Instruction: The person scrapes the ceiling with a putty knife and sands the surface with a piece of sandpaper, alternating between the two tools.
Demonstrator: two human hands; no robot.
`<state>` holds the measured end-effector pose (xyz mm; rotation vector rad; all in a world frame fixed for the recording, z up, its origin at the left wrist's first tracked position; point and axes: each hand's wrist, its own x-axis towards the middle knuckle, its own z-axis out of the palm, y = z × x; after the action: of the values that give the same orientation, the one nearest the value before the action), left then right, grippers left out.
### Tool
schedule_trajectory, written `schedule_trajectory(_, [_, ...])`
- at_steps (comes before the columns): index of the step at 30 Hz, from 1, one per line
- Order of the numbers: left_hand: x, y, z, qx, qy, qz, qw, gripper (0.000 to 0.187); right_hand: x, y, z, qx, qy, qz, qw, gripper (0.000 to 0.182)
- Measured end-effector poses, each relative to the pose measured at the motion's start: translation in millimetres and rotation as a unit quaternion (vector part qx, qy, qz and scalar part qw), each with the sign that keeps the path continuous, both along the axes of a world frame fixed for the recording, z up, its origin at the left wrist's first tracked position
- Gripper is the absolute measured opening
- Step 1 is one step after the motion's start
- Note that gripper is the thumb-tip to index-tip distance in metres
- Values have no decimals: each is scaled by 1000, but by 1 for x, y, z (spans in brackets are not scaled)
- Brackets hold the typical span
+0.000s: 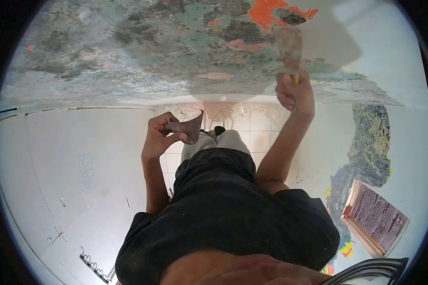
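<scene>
In my right hand point(296, 92) is a scraper point(290, 45) with a wide blade, blurred by motion, and a bit of yellow showing at its handle. The blade overlaps the wall point(176, 52) just below a bright orange patch point(271, 14). My left hand point(162, 135) pinches a curled dark brown sheet point(189, 129), which looks like sandpaper, between thumb and fingers. It is held away from the wall, in front of my legs. Grey, green and black mottling covers much of the wall where the paint is off.
Below me is a light tiled floor point(259, 126) with debris along the wall's foot. On the left stands a white surface point(57, 142) with a row of hooks point(94, 268). To the right, another wall has a stripped patch point(371, 142) and a framed opening point(378, 218).
</scene>
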<state>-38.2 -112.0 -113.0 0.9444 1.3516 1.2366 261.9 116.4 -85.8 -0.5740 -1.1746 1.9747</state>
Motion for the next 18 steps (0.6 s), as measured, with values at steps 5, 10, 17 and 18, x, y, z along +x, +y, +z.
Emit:
schedule_trajectory(5, [4,0,5,17,6,3,1000,26,-21,-6,13,2,-33,10,999,42])
schedule_trajectory(10, [-3,-11,3,6,-16,35,999,25,-9,-9,-8,-11,25,-11,1000,23])
schedule_trajectory(17, [-2,-1,-3,19,-11,-2,1000,25,-28,-36,-35,-35,129,-49,990,38])
schedule_trajectory(18, [-1,-1,-5,16,-19,3,1000,25,-36,-43,-35,-8,117,-56,992,35])
